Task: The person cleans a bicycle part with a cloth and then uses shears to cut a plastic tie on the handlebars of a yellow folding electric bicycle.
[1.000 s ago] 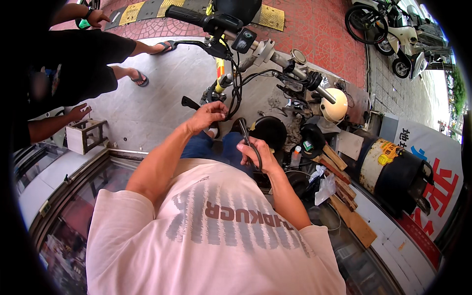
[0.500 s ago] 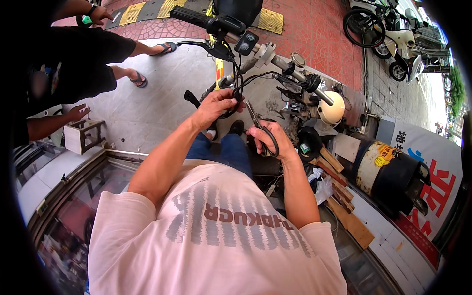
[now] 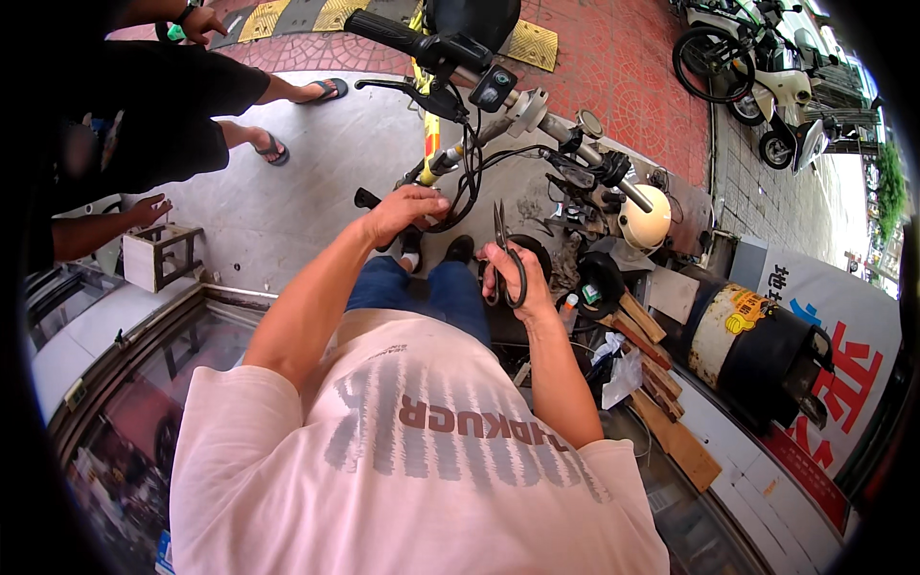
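Observation:
My right hand [image 3: 522,278] is closed round the black handles of a pair of scissors [image 3: 500,225], whose narrow blades point up and away from me. Left of it, my left hand [image 3: 407,213] has its fingers pressed together beside the black cables [image 3: 469,182] that hang in a loop from the handlebar [image 3: 565,134]. Whether those fingers pinch a cable or some small piece is hidden. The handlebar carries a black grip [image 3: 385,32], a brake lever [image 3: 388,86] and a small control box [image 3: 493,88]. A gap separates the blades from the cables.
A person in dark shorts [image 3: 182,105] stands at the left, near a small stool [image 3: 146,261]. On the right are a cream helmet [image 3: 642,222], wood offcuts [image 3: 676,436] and a black drum [image 3: 757,350]. Motorbikes [image 3: 776,96] are parked farther off.
My left hand has shifted slightly left and down, away from the main cable bundle. The scissors have swung more upright and drawn back from the cables.

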`<state>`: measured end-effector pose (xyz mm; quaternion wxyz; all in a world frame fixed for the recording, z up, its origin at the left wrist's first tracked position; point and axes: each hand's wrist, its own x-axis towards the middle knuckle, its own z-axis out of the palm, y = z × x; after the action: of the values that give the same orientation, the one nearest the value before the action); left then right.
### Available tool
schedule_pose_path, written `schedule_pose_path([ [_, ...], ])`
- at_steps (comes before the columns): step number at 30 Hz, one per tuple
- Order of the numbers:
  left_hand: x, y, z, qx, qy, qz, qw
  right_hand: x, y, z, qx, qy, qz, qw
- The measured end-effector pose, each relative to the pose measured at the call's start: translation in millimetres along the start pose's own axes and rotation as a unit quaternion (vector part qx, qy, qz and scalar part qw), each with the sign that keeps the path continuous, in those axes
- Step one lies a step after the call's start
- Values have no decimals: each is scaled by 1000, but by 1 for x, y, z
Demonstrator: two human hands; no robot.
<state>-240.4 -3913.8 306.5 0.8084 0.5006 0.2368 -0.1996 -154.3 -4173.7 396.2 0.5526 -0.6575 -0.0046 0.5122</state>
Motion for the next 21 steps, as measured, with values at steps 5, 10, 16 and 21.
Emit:
schedule_pose_path([
  [5, -7, -38, -5, -3, -7, 50, 999, 7, 2, 0, 11, 9, 17, 1000],
  [10, -1, -51, -8, 68, 44, 55, 995, 12, 6, 1, 23, 17, 23, 999],
  [16, -7, -58, -8, -101, 56, 65, 991, 12, 8, -3, 33, 42, 32, 998],
  [21, -16, -44, -6, 24, 127, 108, 986, 14, 14, -5, 34, 51, 39, 997],
])
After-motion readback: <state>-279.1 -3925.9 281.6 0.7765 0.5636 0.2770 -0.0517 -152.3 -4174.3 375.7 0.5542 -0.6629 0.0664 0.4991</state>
